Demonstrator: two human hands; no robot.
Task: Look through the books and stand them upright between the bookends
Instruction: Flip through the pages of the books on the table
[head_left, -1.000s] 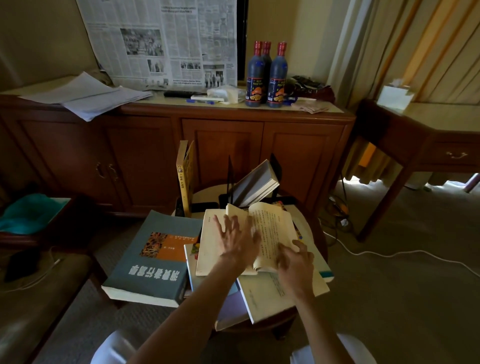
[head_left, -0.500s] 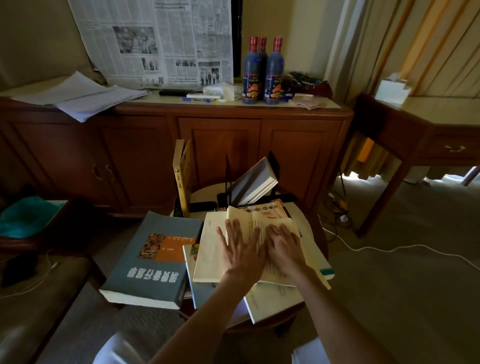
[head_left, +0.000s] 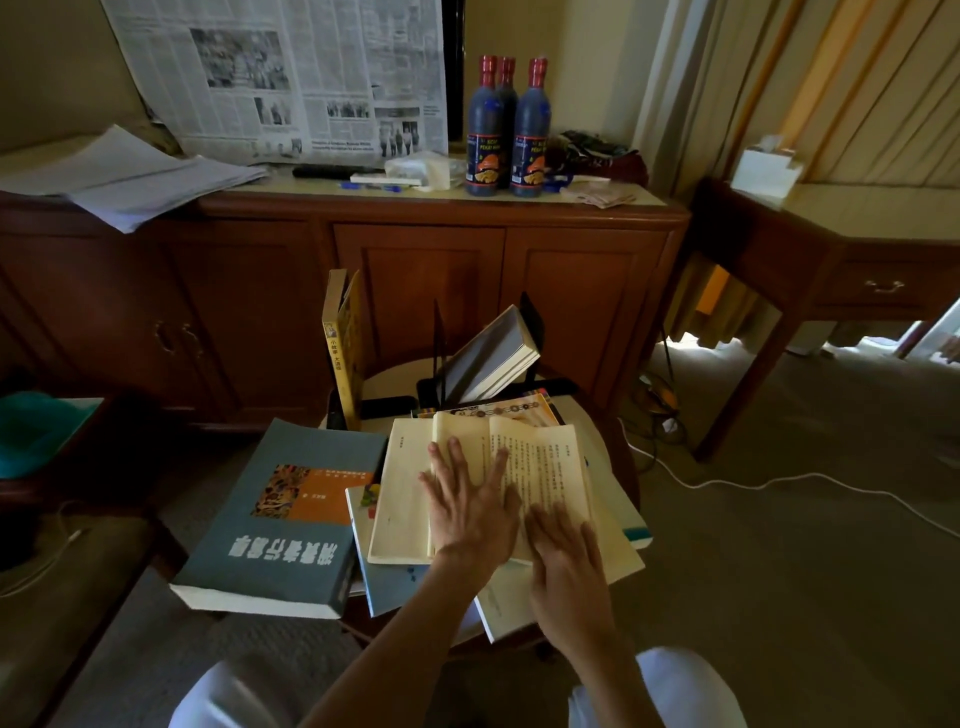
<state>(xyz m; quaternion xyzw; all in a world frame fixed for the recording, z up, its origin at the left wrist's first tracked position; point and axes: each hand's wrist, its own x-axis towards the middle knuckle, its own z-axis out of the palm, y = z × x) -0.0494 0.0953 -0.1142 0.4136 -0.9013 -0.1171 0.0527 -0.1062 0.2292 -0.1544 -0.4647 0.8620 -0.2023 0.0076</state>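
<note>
An open book with yellowed pages (head_left: 545, 467) lies on top of a pile on the small round table (head_left: 608, 441). My left hand (head_left: 467, 504) lies flat on its left pages with fingers spread. My right hand (head_left: 563, 545) rests on the lower right page. A thick grey-blue book (head_left: 280, 519) lies flat to the left, overhanging the table. A yellow book (head_left: 343, 348) stands upright at the back. A grey book (head_left: 493, 356) leans between the black bookends (head_left: 532, 322). More books lie under the open one.
A wooden sideboard (head_left: 415, 270) stands behind the table with three dark bottles (head_left: 506, 130), loose papers (head_left: 124, 176) and a newspaper (head_left: 280, 78). A side table (head_left: 841, 260) is at the right. A white cable (head_left: 753, 483) crosses the carpet. A seat (head_left: 47, 597) lies at the left.
The page that my right hand was turning now lies flat. My right hand pressed on the page, then slid down to the lower right page. My left hand stayed on the left pages.
</note>
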